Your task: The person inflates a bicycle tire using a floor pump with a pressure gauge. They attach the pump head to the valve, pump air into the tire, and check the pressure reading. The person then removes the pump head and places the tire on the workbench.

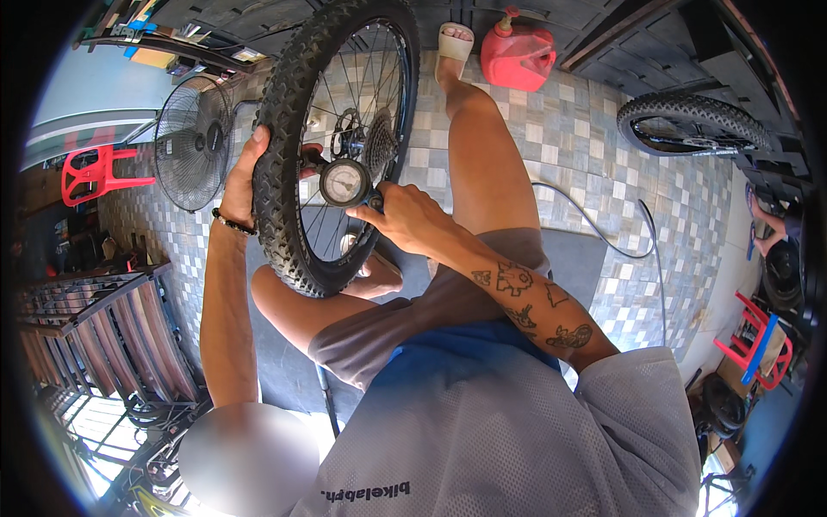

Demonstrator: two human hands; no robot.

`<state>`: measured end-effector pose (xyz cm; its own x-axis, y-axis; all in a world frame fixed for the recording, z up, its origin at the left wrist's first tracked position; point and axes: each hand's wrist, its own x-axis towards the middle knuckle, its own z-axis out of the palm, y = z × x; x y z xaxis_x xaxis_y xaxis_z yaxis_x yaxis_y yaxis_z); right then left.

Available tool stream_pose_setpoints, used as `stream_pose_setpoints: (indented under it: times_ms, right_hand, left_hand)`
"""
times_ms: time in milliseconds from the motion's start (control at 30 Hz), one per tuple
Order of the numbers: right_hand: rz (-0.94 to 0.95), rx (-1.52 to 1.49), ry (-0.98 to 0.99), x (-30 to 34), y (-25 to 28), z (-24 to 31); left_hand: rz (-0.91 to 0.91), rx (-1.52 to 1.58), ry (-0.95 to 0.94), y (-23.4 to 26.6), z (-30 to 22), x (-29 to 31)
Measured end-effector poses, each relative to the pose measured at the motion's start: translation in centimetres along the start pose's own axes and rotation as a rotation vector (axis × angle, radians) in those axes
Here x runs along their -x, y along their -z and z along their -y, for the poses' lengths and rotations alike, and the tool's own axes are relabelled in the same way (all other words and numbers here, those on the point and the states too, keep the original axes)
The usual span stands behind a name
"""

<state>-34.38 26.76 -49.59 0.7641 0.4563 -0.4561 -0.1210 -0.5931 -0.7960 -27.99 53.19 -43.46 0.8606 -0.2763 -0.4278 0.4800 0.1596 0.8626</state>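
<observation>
A bicycle wheel (280, 198) with a black knobby tire stands upright between my legs, its spokes and rear cassette (380, 148) showing. My left hand (245, 179) grips the tire's left side, thumb up along the tread; its other fingers are mostly hidden behind the tire. My right hand (407, 217) is closed around the dark handle of a tire inflator with a round dial gauge (345, 182). The gauge sits in front of the spokes, near the rim's lower part. Whether the inflator is joined to the valve I cannot tell.
A black air hose (633, 253) loops over the checkered floor at right. Beyond stand a red jerrycan (518, 55) and another bicycle wheel (694, 125). At left are a fan (191, 142) and a red plastic chair (102, 175). Another person's leg (766, 222) shows at far right.
</observation>
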Motion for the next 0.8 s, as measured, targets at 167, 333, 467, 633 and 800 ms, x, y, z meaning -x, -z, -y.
stream_pose_setpoints:
  times_ms: [167, 333, 467, 633, 800]
  right_hand:
    - [0.002, -0.002, 0.001, -0.05, -0.06, -0.10]
    - [0.005, -0.006, -0.001, -0.06, 0.02, -0.06]
    - [0.014, -0.005, -0.006, -0.10, 0.09, -0.01]
    - [-0.014, -0.014, -0.008, 0.03, -0.01, 0.06]
    - [-0.025, -0.009, 0.019, -0.13, 0.18, -0.16]
  left_hand:
    - [0.002, -0.015, 0.001, 0.18, 0.04, -0.07]
    - [0.003, -0.034, 0.002, 0.31, 0.03, -0.15]
    - [0.013, -0.045, -0.003, 0.37, -0.01, -0.11]
    - [0.009, 0.025, 0.030, 0.36, -0.02, -0.05]
    - [0.006, 0.048, 0.026, 0.46, 0.06, -0.12]
